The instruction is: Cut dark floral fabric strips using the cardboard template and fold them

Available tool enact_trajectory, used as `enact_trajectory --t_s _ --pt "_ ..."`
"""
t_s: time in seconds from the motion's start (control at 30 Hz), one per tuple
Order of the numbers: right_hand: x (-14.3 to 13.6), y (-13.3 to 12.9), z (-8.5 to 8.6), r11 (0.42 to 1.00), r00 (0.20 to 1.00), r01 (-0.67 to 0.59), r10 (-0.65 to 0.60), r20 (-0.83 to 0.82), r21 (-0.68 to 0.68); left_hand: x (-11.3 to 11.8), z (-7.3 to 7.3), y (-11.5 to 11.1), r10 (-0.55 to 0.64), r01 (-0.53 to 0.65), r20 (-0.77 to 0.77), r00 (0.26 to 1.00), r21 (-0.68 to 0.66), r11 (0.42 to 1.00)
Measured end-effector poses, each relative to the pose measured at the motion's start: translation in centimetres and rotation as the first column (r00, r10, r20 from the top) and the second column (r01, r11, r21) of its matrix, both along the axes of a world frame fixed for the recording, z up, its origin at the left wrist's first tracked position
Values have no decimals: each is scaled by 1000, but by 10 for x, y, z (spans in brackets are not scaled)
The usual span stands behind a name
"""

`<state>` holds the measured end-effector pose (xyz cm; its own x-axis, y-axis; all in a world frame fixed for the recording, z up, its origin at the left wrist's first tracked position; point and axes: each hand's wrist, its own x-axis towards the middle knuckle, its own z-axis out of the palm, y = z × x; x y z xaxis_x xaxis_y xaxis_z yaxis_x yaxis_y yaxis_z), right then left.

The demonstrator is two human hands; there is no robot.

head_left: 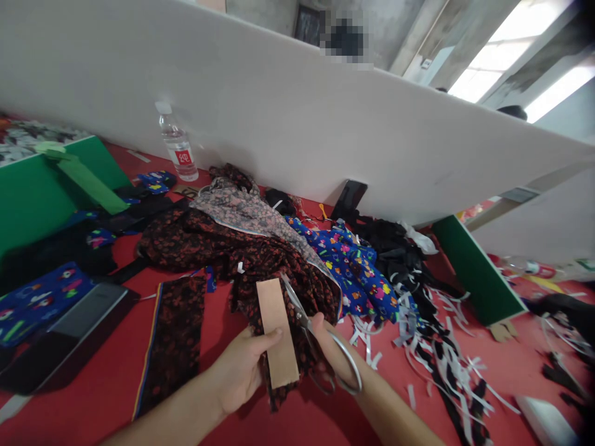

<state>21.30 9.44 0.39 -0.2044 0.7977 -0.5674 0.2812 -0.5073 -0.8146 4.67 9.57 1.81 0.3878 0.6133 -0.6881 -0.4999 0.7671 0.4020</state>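
My left hand [246,365] grips a flat tan strip of cardboard [277,331] against dark brown floral fabric [251,257], thumb on top. My right hand [328,347] is closed on metal scissors [300,313]. The blades point up and away, just right of the cardboard, over the fabric. The floral cloth spreads up and left, with its paler underside [251,207] folded over. A separate dark floral strip [174,334] with a striped edge lies on the red surface [223,421] to the left.
A water bottle [179,145] and a phone [348,198] stand by the white partition [279,111]. Blue printed fabric [357,269] and white scraps [450,371] lie right. Green boards [478,272] stand at both sides. A dark box-like object [74,334] is at left.
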Motion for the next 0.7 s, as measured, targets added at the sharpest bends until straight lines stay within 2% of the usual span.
enact_trajectory --t_s 0.13,0.3,0.37,0.53,0.7 --pt "0 0 -1 1000 999 -28 28 -24 -8 0 1 0 0 0 7 1000 -2 1000" --pt "-1 -1 -2 998 998 61 -61 -29 8 1 -1 -3 16 -16 -11 1000 -5 1000" --pt "-2 -1 -1 998 996 56 -56 -71 1 0 -2 -2 8 -8 -10 1000 -5 1000" --pt "6 6 11 995 970 -86 95 -226 52 -12 1 12 45 -46 11 999 32 998" --pt "37 19 27 973 955 -219 229 -189 73 -28 6 25 -16 9 142 990 46 999"
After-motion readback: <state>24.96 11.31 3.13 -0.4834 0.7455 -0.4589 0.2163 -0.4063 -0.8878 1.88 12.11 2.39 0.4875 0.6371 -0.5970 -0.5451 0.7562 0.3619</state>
